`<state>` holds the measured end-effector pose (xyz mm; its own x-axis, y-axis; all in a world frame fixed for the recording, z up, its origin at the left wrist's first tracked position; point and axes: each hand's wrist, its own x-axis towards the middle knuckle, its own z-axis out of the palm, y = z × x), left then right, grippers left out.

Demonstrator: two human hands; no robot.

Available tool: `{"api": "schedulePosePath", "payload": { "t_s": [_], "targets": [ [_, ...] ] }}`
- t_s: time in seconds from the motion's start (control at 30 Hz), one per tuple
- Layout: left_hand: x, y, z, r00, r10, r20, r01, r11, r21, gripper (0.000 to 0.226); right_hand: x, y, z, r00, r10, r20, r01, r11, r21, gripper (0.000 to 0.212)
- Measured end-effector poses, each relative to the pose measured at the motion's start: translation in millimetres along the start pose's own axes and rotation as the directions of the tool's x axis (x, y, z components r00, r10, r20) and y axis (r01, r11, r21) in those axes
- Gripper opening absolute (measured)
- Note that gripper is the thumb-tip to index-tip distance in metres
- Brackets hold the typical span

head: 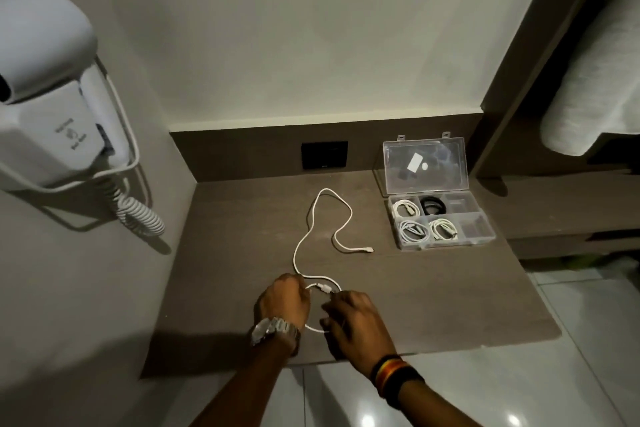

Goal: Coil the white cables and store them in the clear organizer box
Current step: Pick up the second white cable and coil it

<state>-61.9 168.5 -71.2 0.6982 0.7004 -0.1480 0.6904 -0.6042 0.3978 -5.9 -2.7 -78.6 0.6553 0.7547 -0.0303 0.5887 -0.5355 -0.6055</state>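
Observation:
A long white cable (313, 215) lies in loose curves on the brown counter (433, 295), its far plug resting near the middle. Its near end forms one small loop between my hands. My left hand (284, 298), with a metal watch on the wrist, pinches the loop's left side. On the loop's right side, my right hand (353, 319) grips the cable just below the near plug. The clear organizer box (481, 230) stands at the back right with its lid up. Three coiled white cables (414, 230) and a black coil (431, 205) fill some of its compartments.
A white wall-mounted hair dryer (45, 100) with a spiral cord hangs at the left. A black wall socket (324, 154) sits behind the counter. A grey towel (595, 80) hangs at the right above a lower shelf. Tiled floor shows beyond the counter's front edge.

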Motion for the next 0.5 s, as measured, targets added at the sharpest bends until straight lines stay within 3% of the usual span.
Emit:
{"api": "schedulePosePath", "payload": {
  "t_s": [0.03,0.1,0.13,0.2,0.27,0.37,0.5],
  "targets": [
    [2,4,-6,0.993,-0.107,0.046,0.115,0.969,-0.218,0.017,0,0,-3,0.999,-0.054,0.009,0.054,0.998,-0.036,0.036],
    [7,13,-19,0.958,-0.23,0.173,0.287,0.753,-0.592,0.021,6,-2,-14,0.985,-0.167,0.042,0.17,0.98,-0.101,0.038],
    [11,17,-27,0.946,-0.251,0.203,0.32,0.652,-0.688,0.024,10,-4,-22,0.98,-0.193,0.057,0.198,0.975,-0.101,0.037],
    [16,22,-48,0.949,-0.25,0.192,0.302,0.547,-0.781,0.027,18,-9,-45,0.981,-0.186,0.062,0.189,0.981,-0.039,0.03],
    [16,29,-72,0.972,-0.175,0.157,0.227,0.533,-0.815,0.029,27,-12,-70,0.987,-0.163,0.015,0.162,0.985,0.059,0.022],
    [11,46,-101,0.995,-0.016,0.095,0.083,0.642,-0.762,0.017,48,-18,-119,0.981,-0.16,-0.109,0.175,0.973,0.149,0.015],
    [0,86,-126,0.974,0.219,0.063,-0.113,0.703,-0.702,0.011,79,-30,-178,0.957,-0.172,-0.234,0.214,0.963,0.165,0.019]
  ]
}}
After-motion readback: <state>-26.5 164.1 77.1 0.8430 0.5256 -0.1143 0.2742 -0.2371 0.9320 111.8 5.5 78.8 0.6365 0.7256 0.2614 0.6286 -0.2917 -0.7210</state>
